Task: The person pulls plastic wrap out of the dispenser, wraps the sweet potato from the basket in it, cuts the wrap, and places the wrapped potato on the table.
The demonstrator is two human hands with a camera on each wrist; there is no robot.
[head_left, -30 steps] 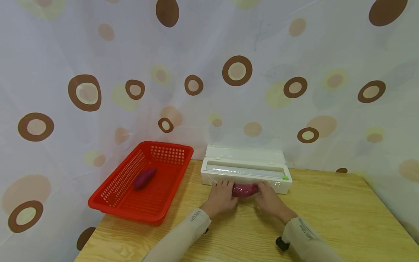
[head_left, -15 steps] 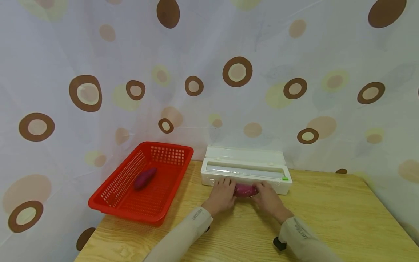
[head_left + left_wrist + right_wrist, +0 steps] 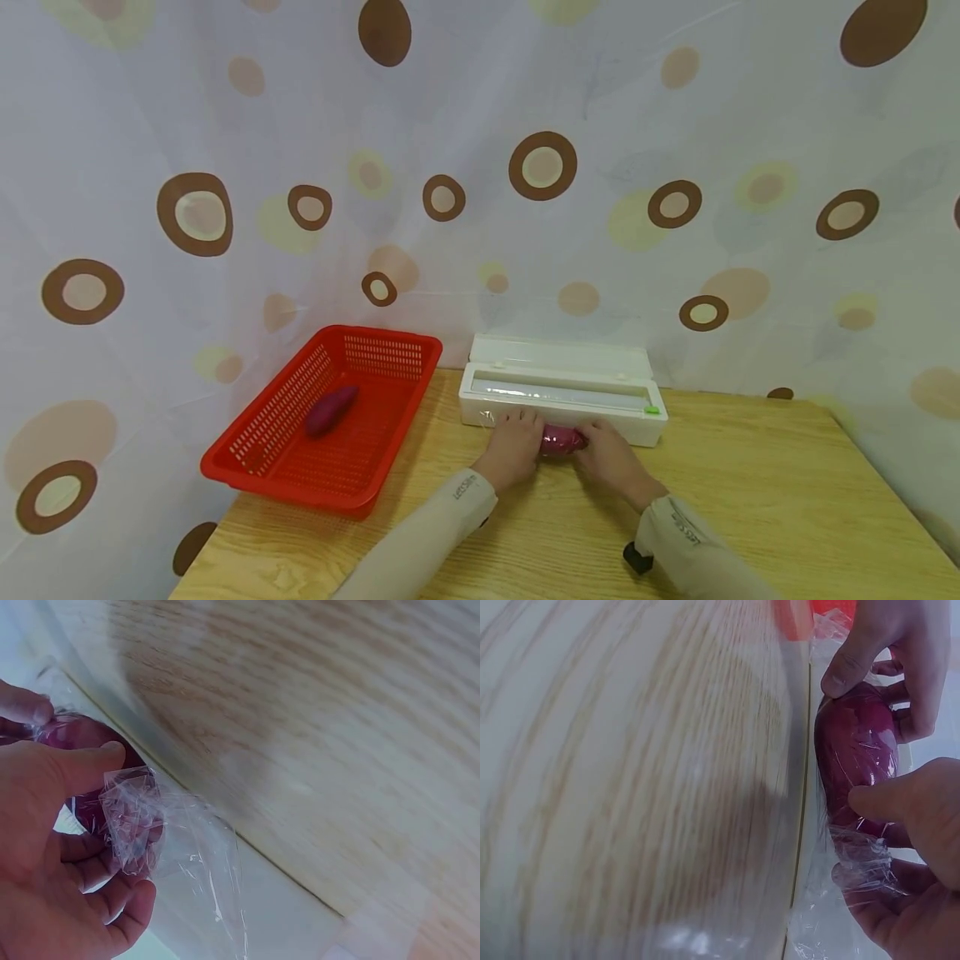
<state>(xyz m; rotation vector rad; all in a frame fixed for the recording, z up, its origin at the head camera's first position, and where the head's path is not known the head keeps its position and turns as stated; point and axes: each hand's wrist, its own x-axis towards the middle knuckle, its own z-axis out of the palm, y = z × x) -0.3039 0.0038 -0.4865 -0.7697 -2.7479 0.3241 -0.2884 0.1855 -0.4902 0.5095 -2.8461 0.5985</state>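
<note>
Gripping the purple sweet potato (image 3: 561, 439) at both ends just before the film dispenser (image 3: 562, 390), left hand (image 3: 514, 446) and right hand (image 3: 611, 457) are rolling cling film (image 3: 172, 847) around it; tucking loose ends probably comes next.

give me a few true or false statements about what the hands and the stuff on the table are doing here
1. Both hands grip one purple sweet potato. True: the left hand and right hand hold its ends.
2. That potato is bare. False: clear film covers it.
3. The red basket is empty. False: a second potato lies in it.
4. The white dispenser sits behind the hands. True.
5. The basket is to the right of the dispenser. False: it is to the left.
</note>
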